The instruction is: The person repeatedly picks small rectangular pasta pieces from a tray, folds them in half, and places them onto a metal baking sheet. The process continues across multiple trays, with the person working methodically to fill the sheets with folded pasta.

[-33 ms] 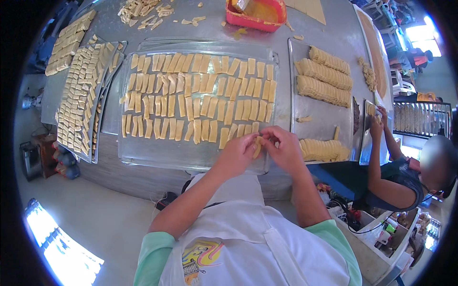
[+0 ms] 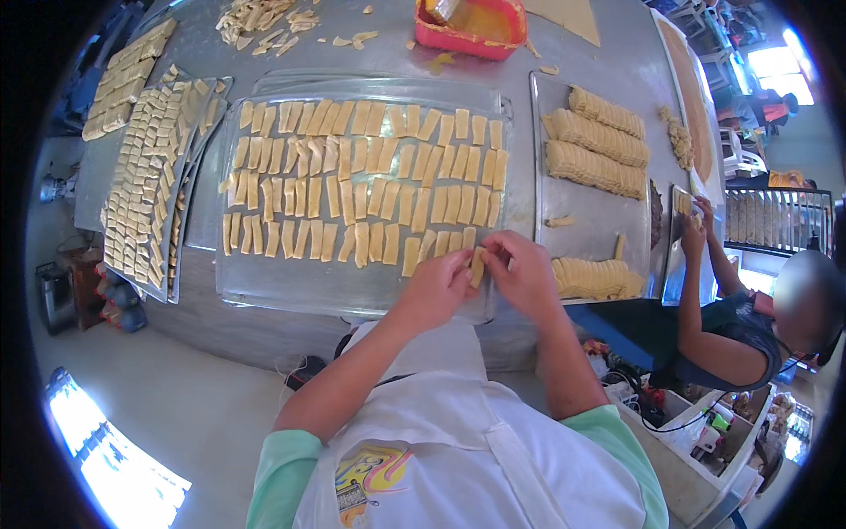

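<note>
My left hand (image 2: 438, 286) and my right hand (image 2: 526, 273) meet at the near edge of a large metal tray (image 2: 264, 295), both pinching one pale yellow dough strip (image 2: 478, 266) between the fingertips. The tray carries several rows of folded dough strips (image 2: 352, 189). The held strip sits at the right end of the nearest row.
A second tray (image 2: 586, 220) to the right holds stacked dough sheets (image 2: 595, 141). More filled trays (image 2: 145, 189) lie at the left. A red tub (image 2: 467, 26) stands at the back. Another person (image 2: 749, 326) works at the right beside a small tray (image 2: 679, 242).
</note>
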The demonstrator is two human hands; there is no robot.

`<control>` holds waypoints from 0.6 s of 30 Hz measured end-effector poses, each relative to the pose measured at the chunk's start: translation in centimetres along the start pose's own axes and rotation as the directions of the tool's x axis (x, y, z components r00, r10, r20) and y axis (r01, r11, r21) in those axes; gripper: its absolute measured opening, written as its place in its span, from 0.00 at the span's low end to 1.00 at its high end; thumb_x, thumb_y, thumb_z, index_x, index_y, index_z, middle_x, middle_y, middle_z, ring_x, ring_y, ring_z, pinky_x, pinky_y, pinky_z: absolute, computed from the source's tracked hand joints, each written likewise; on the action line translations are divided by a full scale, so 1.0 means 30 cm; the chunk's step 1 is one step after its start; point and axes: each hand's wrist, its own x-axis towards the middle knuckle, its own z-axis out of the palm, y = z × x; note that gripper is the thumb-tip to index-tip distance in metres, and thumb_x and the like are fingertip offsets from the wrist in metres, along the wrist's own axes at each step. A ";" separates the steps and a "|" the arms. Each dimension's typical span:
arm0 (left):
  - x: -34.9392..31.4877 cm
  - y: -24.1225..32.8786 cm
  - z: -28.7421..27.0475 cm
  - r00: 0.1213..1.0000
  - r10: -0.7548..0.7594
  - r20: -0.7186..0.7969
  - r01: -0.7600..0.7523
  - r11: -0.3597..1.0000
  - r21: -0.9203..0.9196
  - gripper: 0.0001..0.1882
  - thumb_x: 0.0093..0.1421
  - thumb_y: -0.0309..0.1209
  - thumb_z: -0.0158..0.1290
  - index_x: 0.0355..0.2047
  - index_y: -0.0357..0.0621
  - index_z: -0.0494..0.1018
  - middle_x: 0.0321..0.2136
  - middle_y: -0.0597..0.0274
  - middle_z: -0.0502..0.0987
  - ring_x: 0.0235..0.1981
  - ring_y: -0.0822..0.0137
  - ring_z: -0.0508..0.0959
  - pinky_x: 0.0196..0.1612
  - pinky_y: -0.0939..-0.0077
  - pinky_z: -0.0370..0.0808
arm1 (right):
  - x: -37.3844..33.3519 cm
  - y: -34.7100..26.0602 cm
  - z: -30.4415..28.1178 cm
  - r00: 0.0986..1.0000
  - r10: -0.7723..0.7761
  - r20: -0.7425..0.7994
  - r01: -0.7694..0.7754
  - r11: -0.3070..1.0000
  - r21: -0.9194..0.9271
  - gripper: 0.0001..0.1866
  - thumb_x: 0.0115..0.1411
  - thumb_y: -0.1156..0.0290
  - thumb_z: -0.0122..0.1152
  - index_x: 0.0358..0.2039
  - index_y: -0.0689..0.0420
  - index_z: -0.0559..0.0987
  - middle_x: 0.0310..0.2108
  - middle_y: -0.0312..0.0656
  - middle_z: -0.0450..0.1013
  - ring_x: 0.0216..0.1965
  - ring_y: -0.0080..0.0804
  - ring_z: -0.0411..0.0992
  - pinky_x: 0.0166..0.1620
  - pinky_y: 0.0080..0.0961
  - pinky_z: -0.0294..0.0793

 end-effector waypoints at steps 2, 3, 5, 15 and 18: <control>-0.012 0.026 -0.010 0.974 -0.213 0.078 0.219 0.973 -0.080 0.22 0.63 0.28 0.52 0.56 0.35 0.70 0.36 0.54 0.81 0.34 0.73 0.82 0.39 0.78 0.77 | 0.008 0.019 0.000 0.999 -0.001 -0.034 -0.002 0.995 -0.098 0.12 0.52 0.75 0.66 0.38 0.57 0.79 0.32 0.42 0.76 0.26 0.36 0.73 0.33 0.29 0.73; -0.023 0.038 -0.024 0.978 -0.204 0.047 0.207 0.975 -0.080 0.21 0.63 0.29 0.52 0.56 0.35 0.70 0.33 0.57 0.81 0.32 0.73 0.82 0.36 0.77 0.76 | 0.020 0.029 -0.002 0.999 0.035 -0.029 -0.038 0.992 -0.122 0.12 0.53 0.76 0.66 0.39 0.57 0.79 0.32 0.42 0.76 0.26 0.36 0.73 0.34 0.30 0.73; -0.081 0.049 -0.088 0.987 -0.157 -0.027 0.153 0.982 -0.108 0.20 0.62 0.30 0.53 0.54 0.36 0.71 0.26 0.62 0.80 0.29 0.73 0.81 0.32 0.74 0.76 | 0.046 0.053 -0.042 0.997 0.071 -0.033 -0.075 0.990 -0.123 0.12 0.53 0.75 0.66 0.40 0.57 0.80 0.33 0.42 0.77 0.27 0.36 0.73 0.34 0.30 0.74; -0.358 0.002 -0.376 0.882 -0.166 -0.442 0.106 0.982 -0.158 0.18 0.63 0.22 0.50 0.53 0.38 0.73 0.29 0.63 0.77 0.28 0.74 0.75 0.34 0.79 0.74 | 0.578 0.275 -0.432 0.920 0.145 0.365 0.114 0.792 -0.600 0.24 0.54 0.78 0.56 0.54 0.53 0.75 0.52 0.43 0.74 0.50 0.45 0.74 0.52 0.39 0.72; -0.424 -0.015 -0.373 0.830 -0.210 -0.516 0.086 0.963 -0.254 0.18 0.62 0.21 0.50 0.53 0.37 0.72 0.28 0.63 0.76 0.27 0.75 0.75 0.34 0.79 0.74 | 0.635 0.290 -0.440 0.862 0.198 0.467 0.133 0.800 -0.585 0.28 0.51 0.78 0.59 0.56 0.52 0.75 0.52 0.44 0.74 0.52 0.45 0.73 0.54 0.37 0.72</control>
